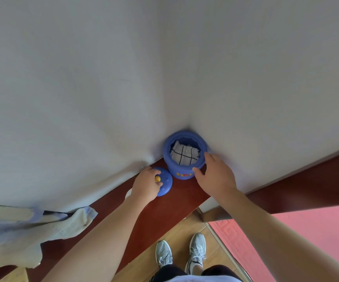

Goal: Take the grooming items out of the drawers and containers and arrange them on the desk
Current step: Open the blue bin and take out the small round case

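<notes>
A person's left hand (146,186) closes its grip round the yellow knob (157,178) of a blue lid (166,185), low over a dark red bench (164,212) in the corner of a white-walled room; whether the lid rests on the wood cannot be told. Just to its right, the open blue container (181,169) stands in the corner, with a white cloth with a black grid pattern (184,152) folded inside. The right hand (217,176) holds the container in a wide grip, thumb on the front wall and fingers at the right rim. A pale towel (32,226) lies on the bench's left end. Below, grey trainers (197,251) stand on a wooden floor (184,226) beside a pink mat (307,241).
</notes>
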A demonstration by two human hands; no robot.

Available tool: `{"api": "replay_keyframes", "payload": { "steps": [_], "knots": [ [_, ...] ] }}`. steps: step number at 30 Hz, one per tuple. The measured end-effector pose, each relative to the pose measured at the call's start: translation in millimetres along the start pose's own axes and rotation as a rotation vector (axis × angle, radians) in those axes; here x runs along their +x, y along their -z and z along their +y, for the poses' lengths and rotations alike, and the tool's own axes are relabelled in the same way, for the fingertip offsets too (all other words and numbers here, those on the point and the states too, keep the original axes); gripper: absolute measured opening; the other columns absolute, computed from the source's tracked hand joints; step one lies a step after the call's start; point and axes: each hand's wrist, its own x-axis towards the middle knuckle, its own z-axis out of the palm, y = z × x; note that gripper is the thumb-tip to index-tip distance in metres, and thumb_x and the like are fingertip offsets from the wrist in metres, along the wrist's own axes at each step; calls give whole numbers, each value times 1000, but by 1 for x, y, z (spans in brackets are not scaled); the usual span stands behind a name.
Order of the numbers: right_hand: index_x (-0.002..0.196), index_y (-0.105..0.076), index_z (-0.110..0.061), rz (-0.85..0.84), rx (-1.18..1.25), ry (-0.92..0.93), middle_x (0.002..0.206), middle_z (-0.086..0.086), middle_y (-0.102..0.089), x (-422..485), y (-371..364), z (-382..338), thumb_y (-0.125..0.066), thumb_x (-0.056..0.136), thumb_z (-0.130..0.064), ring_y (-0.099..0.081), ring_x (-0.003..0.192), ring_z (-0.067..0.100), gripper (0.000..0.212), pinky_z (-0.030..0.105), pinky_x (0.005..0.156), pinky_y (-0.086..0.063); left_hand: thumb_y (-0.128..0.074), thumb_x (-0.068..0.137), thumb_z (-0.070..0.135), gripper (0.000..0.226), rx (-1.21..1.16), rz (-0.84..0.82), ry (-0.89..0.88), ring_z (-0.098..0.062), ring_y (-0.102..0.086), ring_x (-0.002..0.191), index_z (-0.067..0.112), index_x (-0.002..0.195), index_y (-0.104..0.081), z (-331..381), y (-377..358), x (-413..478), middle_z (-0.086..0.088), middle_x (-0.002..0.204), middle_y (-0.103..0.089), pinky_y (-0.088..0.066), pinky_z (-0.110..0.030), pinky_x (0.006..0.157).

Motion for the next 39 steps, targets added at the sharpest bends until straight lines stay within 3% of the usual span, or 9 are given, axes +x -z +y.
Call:
{"api": "replay_keyframes", "payload": {
  "steps": [6,11,14,17,20,22,26,33,39],
  "knots": [
    [149,-27,-11,-2,9,0,146,4,-40,1,0,1,-49,94,-45,-43,128,21,68,32,98,-41,-65,83,8,31,54,-7,-8,-27,-59,100,11,113,-68,3,-3,5,-8,115,-61,-46,-31,77],
    [148,-28,-12,11,12,-2,144,4,-42,0,-1,0,-50,94,-45,-45,125,21,67,32,96,-43,-63,80,3,4,83,3,-11,-29,-58,85,7,78,-65,8,0,3,-11,94,-61,-33,-27,64],
    [148,-29,-12,13,17,-3,144,4,-42,1,-2,0,-50,94,-45,-46,125,21,67,31,96,-43,-60,78,3,17,58,32,0,-24,-51,69,9,64,-52,11,4,1,-5,79,-52,-30,-26,58],
    [147,-30,-12,14,16,3,142,4,-43,2,-3,2,-50,94,-45,-46,124,21,66,31,95,-44,-56,75,1,9,72,51,0,-24,-49,62,4,68,-60,17,13,0,-5,72,-50,-33,-33,51],
    [146,-32,-12,14,12,7,141,4,-44,2,-4,2,-49,94,-45,-48,121,21,65,32,93,-45,-53,73,-2,11,57,75,7,-30,-55,64,1,72,-64,22,22,-3,-15,75,-59,-47,-44,56],
    [146,-32,-12,14,11,2,140,4,-45,3,-4,1,-49,94,-45,-49,120,21,64,31,92,-45,-53,73,-1,14,26,103,26,-30,-57,70,1,77,-66,25,27,-7,-13,81,-60,-48,-43,60],
    [146,-32,-11,6,21,1,138,5,-45,3,-4,1,-50,94,-44,-51,117,21,64,32,91,-47,-52,79,1,23,-32,155,59,-23,-56,77,9,88,-72,29,42,-18,-6,89,-60,-37,-28,64],
    [140,-39,-10,10,26,4,128,6,-50,3,-3,0,-51,92,-42,-55,108,22,59,32,83,-49,-57,78,1,23,-74,251,-13,-19,-54,73,13,91,-73,47,70,-31,-1,85,-59,-37,-24,63],
    [136,-43,-10,14,41,15,124,6,-51,4,-4,2,-52,92,-42,-55,104,21,55,32,79,-49,-53,74,2,20,-13,201,-65,-23,-57,74,11,79,-70,69,94,-22,-4,84,-61,-50,-40,67]
  ]
}}
